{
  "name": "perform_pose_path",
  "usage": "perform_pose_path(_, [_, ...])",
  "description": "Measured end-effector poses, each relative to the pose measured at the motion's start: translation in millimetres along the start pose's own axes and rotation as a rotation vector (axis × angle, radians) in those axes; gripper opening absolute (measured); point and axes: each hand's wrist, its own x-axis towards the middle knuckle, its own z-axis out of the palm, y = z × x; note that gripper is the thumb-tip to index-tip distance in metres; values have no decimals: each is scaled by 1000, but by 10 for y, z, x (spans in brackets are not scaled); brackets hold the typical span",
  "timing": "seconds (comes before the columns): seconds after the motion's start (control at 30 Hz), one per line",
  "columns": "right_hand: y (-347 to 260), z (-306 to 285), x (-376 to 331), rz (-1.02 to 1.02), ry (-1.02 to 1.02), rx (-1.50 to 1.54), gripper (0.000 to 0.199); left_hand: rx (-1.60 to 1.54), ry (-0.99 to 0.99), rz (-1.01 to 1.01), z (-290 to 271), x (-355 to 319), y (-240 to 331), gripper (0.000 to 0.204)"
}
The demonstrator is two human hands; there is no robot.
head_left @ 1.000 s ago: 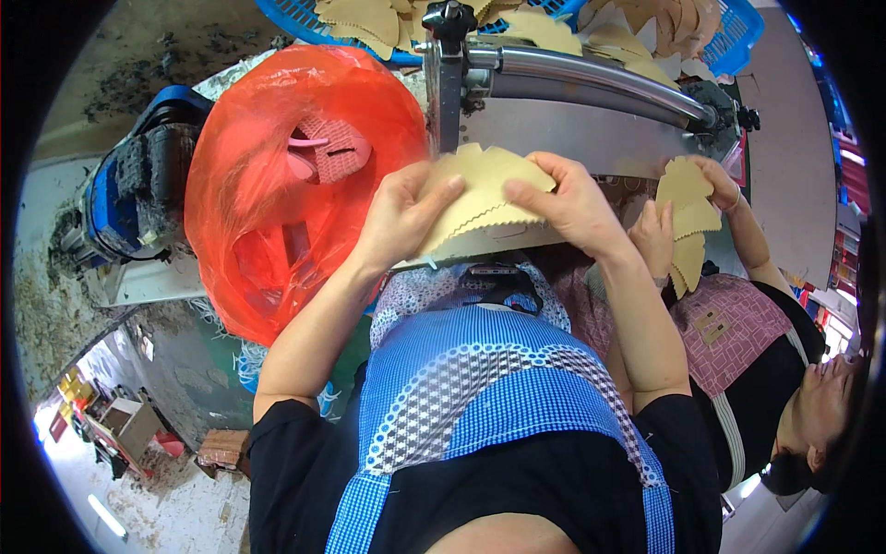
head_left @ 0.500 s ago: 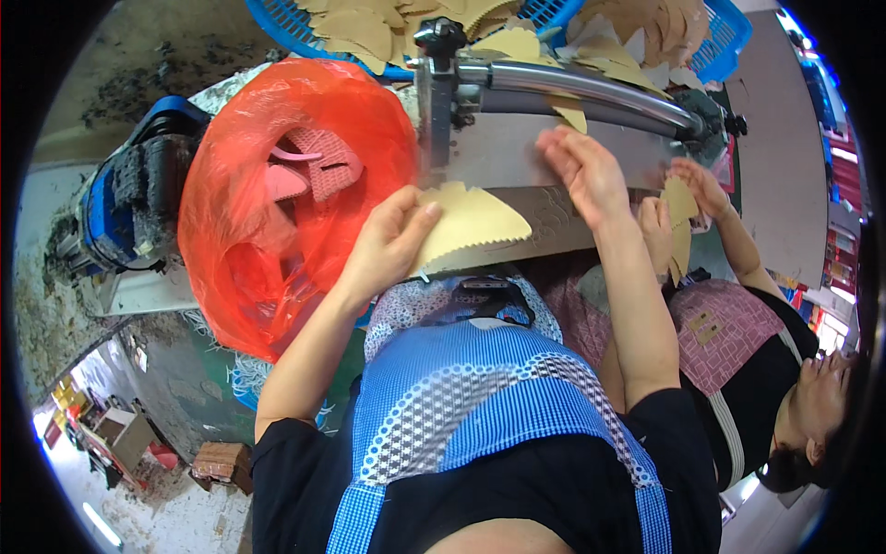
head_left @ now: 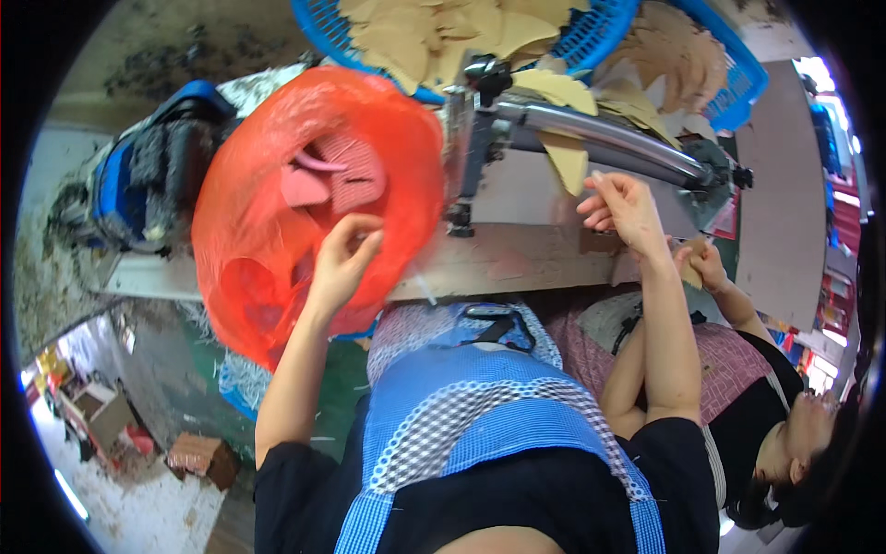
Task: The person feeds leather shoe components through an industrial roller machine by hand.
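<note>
My left hand (head_left: pixel 343 263) is in front of a red plastic bag (head_left: pixel 406 138), its thumb and fingers curved with a gap between them and nothing held. Pink textured pieces (head_left: pixel 346 175) lie inside the bag. A pale yellow sheet piece (head_left: pixel 567 164) hangs out from under the metal roller (head_left: pixel 614 138) of a bench machine. Just right of that piece's lower tip is my right hand (head_left: pixel 629 212), fingers loosely bent and apart, holding nothing. Whether it touches the piece is hard to see.
Blue baskets (head_left: pixel 609 42) of yellow and tan pieces stand behind the machine. A dusty blue-and-black motor (head_left: pixel 152 180) sits left of the bag. Close on my right, a co-worker's hand (head_left: pixel 709 263) holds a yellowish piece. The bench's front edge (head_left: pixel 517 284) runs before me.
The toothed yellow piece has left my left hand, which moved left to the bag. Another piece sticks out further below the roller. My right hand moved slightly right and down.
</note>
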Motion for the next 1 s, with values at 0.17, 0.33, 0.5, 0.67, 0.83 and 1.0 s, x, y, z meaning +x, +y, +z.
perform_pose_path(0.17, [-1072, -360, 875, -608, 0, -468, 25, 1, 137, -242, 97, -202, -14, 15])
perform_pose_path(0.33, [-1128, 17, 2607, -757, -94, -1183, 45, -1, 132, -381, 319, -497, -26, 16])
perform_pose_path(0.5, [-1058, 223, 2868, -527, -4, -1384, 30, -42, 321, -550, 327, -710, -40, 15])
perform_pose_path(0.67, [-1234, 100, 2366, -1265, 204, -1312, 11, -148, 358, -450, 379, -566, -101, 13])
perform_pose_path(0.83, [-1052, -63, 2079, -1271, -147, -1399, 5, -144, 213, -434, 462, -370, -58, 15])
perform_pose_path(1.0, [-1375, -173, 1823, -1153, 48, -1466, 8, -85, 227, -445, 469, -439, -71, 18])
